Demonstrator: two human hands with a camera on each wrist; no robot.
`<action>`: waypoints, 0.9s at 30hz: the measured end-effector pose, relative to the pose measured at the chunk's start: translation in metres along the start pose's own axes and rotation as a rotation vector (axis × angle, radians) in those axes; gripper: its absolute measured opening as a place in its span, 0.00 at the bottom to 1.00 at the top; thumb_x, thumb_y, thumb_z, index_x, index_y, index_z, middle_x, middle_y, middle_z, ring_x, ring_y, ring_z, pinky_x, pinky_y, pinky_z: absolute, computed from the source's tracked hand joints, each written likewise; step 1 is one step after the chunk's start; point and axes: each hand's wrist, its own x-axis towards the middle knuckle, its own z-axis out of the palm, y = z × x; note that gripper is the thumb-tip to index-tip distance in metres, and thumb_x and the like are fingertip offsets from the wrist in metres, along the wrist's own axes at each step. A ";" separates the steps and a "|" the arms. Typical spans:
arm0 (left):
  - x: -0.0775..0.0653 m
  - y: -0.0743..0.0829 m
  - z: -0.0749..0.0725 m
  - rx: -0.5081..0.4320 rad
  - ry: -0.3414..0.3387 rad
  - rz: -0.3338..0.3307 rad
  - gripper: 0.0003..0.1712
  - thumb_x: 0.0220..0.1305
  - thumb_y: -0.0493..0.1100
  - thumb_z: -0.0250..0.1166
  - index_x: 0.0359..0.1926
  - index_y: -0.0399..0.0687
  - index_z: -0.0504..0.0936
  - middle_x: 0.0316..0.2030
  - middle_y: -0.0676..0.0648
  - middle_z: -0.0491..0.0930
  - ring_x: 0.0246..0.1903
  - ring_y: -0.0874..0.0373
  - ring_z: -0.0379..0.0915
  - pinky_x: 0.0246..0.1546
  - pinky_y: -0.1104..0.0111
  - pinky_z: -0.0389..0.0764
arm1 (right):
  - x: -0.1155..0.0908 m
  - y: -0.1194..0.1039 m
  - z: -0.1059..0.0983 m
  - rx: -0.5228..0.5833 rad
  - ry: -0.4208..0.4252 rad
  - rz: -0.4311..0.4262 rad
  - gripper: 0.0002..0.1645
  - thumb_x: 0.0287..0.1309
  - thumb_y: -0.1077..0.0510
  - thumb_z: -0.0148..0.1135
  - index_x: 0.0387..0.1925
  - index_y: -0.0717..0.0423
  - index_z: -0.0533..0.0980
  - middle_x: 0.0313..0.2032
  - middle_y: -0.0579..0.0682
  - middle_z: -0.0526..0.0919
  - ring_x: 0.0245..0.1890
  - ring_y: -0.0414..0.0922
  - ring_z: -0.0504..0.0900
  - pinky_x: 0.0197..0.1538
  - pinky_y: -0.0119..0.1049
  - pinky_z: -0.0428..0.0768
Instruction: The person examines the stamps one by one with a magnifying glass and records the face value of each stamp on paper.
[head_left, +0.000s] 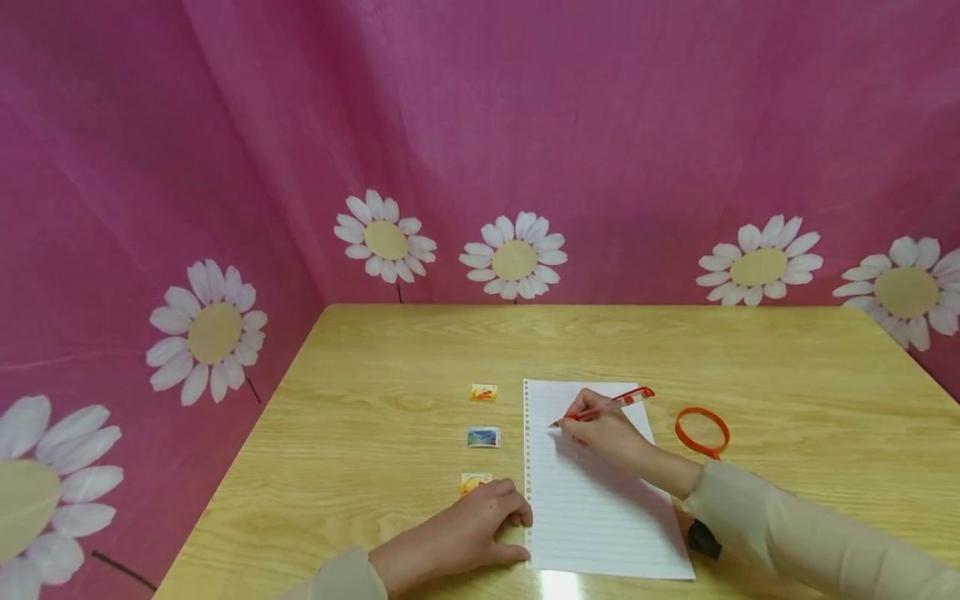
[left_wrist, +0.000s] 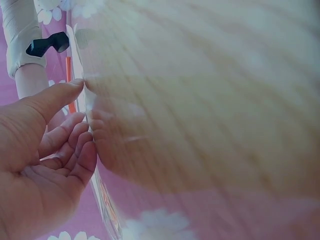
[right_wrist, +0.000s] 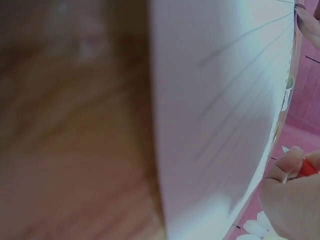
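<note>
My right hand [head_left: 611, 433] pinches a red pen [head_left: 637, 394] with a clear barrel, its tip at the upper left part of a lined sheet of paper [head_left: 600, 533]. In the right wrist view, part of the pen [right_wrist: 308, 169] shows between the fingers. My left hand [head_left: 468, 529] rests with loosely bent fingers at the paper's left punched edge; the left wrist view shows its thumb and fingertips touching down there. Just above that hand lies a yellow stamp-like picture [head_left: 476, 481], partly covered by it.
Left of the paper, a blue-green stamp-like picture [head_left: 483, 437] and another yellow one [head_left: 483, 392] line up in a column. A red-rimmed magnifying glass [head_left: 678, 429] lies right of the paper. Pink flowered cloth [head_left: 600, 125] surrounds the wooden table [head_left: 360, 417].
</note>
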 end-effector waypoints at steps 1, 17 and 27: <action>0.000 0.000 0.000 0.001 -0.002 -0.003 0.13 0.57 0.49 0.72 0.40 0.51 0.80 0.34 0.58 0.71 0.33 0.73 0.61 0.37 0.83 0.68 | 0.000 0.000 0.001 -0.008 -0.007 -0.005 0.06 0.51 0.67 0.61 0.29 0.65 0.71 0.17 0.39 0.72 0.18 0.32 0.68 0.23 0.25 0.68; 0.000 0.000 -0.001 -0.010 -0.006 0.005 0.13 0.58 0.47 0.72 0.40 0.50 0.80 0.34 0.57 0.71 0.33 0.72 0.62 0.38 0.84 0.68 | 0.000 0.006 0.007 0.033 -0.050 0.069 0.07 0.51 0.63 0.61 0.28 0.59 0.70 0.18 0.40 0.74 0.21 0.34 0.71 0.28 0.26 0.71; 0.001 -0.001 0.000 -0.008 -0.012 0.008 0.13 0.58 0.48 0.72 0.40 0.50 0.80 0.34 0.57 0.71 0.33 0.72 0.61 0.37 0.83 0.68 | 0.000 0.006 0.007 0.022 -0.059 0.056 0.09 0.53 0.63 0.62 0.29 0.62 0.70 0.18 0.41 0.73 0.21 0.34 0.70 0.27 0.26 0.70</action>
